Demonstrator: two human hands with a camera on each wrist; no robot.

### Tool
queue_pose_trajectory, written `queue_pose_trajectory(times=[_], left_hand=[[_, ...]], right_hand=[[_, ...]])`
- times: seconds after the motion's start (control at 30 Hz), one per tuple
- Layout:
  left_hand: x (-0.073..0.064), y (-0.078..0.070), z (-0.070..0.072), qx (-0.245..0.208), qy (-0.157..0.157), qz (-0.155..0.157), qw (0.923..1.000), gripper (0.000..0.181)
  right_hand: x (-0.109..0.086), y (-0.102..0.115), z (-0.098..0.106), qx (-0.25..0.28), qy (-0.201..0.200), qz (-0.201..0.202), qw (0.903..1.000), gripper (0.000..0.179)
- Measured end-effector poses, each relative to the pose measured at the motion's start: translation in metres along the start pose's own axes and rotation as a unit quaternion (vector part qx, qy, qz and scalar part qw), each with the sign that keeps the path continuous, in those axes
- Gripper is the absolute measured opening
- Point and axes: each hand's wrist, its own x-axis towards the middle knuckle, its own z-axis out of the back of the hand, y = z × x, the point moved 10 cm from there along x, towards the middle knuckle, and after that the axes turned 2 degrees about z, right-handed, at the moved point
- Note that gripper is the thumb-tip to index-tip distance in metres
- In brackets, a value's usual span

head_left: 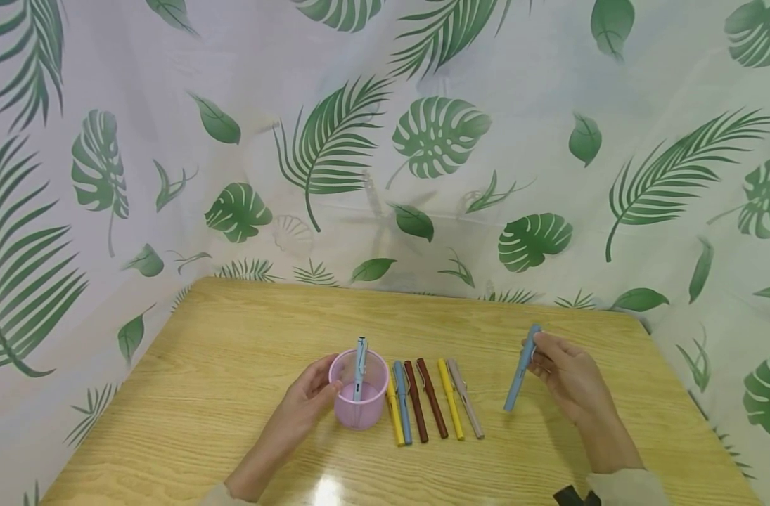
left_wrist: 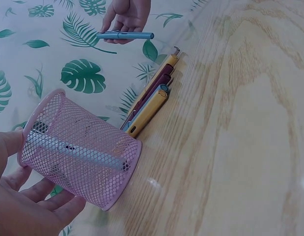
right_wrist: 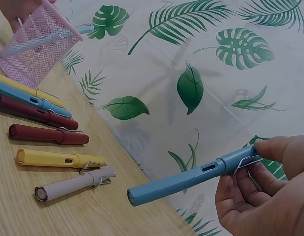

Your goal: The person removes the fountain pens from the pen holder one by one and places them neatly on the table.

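Observation:
My left hand (head_left: pixel 305 397) grips the side of a pink mesh pen cup (left_wrist: pixel 83 147), its thumb at the rim. One light blue pen (head_left: pixel 360 369) leans inside the cup, clip end up. Out to the right, my right hand (head_left: pixel 568 376) pinches a blue pen (right_wrist: pixel 181 183) by its capped end, above the table. The pen's barrel points down and toward the row in the right wrist view, and its metal clip shows by the fingers. Between the hands lie several capped pens: yellow, blue, dark red and, at the right end, a pale grey-pink pen (right_wrist: pixel 75 184).
The row's left yellow pen (head_left: pixel 394 414) lies right beside the cup. All this is on a wood-grain table (head_left: pixel 245 337). A white cloth with green leaves (head_left: pixel 441 137) hangs behind and around the table. A dark strap (head_left: pixel 576 496) shows near the right sleeve.

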Motion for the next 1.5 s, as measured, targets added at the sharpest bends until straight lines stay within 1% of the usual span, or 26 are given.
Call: queue_pose_trajectory(times=[0.2, 0.4, 0.57, 0.8, 0.9, 1.03, 1.13, 1.3, 1.5], left_hand=[[0.000, 0.000, 0.000, 0.000, -0.001, 0.001, 1.0000, 0.059], [-0.001, -0.002, 0.000, 0.003, 0.000, -0.001, 1.0000, 0.060], [-0.001, -0.002, 0.000, 0.004, 0.000, 0.002, 1.0000, 0.059], [0.000, -0.001, 0.000, 0.003, -0.005, 0.003, 1.0000, 0.059], [-0.001, -0.002, 0.000, 0.003, -0.007, 0.002, 1.0000, 0.059], [0.000, -0.001, 0.000, 0.004, -0.011, 0.003, 0.9999, 0.059], [0.000, -0.001, 0.001, 0.004, -0.014, 0.005, 0.9999, 0.058], [-0.001, -0.001, 0.001, 0.006, -0.020, 0.005, 0.9998, 0.058], [0.000, 0.000, 0.002, 0.008, -0.024, 0.004, 0.9997, 0.058]], right_hand=[[0.001, -0.004, -0.001, -0.018, -0.001, -0.006, 0.9998, 0.019], [0.002, -0.007, -0.001, -0.013, -0.003, -0.011, 0.9998, 0.021], [0.003, -0.011, 0.001, -0.017, -0.008, -0.024, 0.9996, 0.020], [0.007, -0.018, 0.002, -0.027, 0.000, -0.033, 0.9991, 0.020], [0.009, -0.023, 0.003, -0.035, -0.003, -0.044, 0.9984, 0.019], [0.010, -0.028, 0.000, -0.037, -0.004, -0.055, 0.9978, 0.018], [0.011, -0.031, -0.004, -0.040, -0.001, -0.056, 0.9976, 0.018], [0.013, -0.037, -0.006, -0.053, -0.004, -0.062, 0.9967, 0.019], [0.015, -0.044, -0.007, -0.085, -0.002, -0.069, 0.9939, 0.021]])
